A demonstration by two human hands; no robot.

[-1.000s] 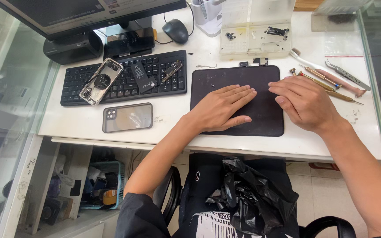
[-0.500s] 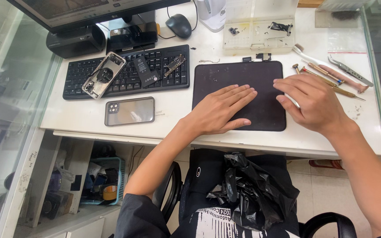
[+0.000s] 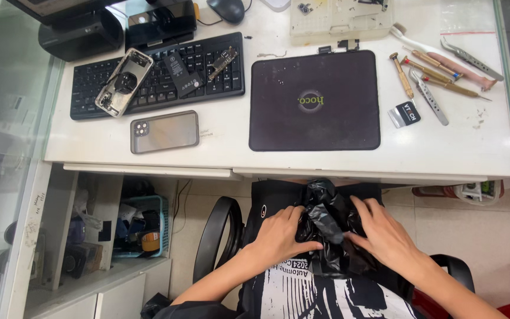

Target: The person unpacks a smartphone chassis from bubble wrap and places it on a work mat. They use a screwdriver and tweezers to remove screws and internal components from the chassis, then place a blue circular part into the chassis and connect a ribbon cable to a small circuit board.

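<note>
Both hands rest on a crumpled black plastic bag (image 3: 326, 227) that lies in the person's lap, below the front edge of the white worktop (image 3: 444, 147). The left hand (image 3: 281, 236) presses against the bag's left side with its fingers curled around a fold, and the right hand (image 3: 385, 233) lies on the bag's right side with fingers spread and bent over the plastic; each hand grips the bag loosely rather than hanging free. Up on the worktop, straight above the bag, sits a dark square work mat (image 3: 314, 100). Left of the mat a phone in a clear case (image 3: 164, 131) lies face down, and beyond it a black keyboard (image 3: 154, 77) carries an opened phone housing (image 3: 123, 81), a flat black battery (image 3: 183, 75) and a small circuit board (image 3: 222, 62). Right of the mat lie several brass-handled screwdrivers (image 3: 423, 68), a pair of metal tweezers (image 3: 429, 97), a toothbrush (image 3: 438, 56) and a small black card (image 3: 405, 113). Behind the mat stands a pale parts tray (image 3: 337, 20), with a computer mouse (image 3: 226, 9) to the tray's left.
</note>
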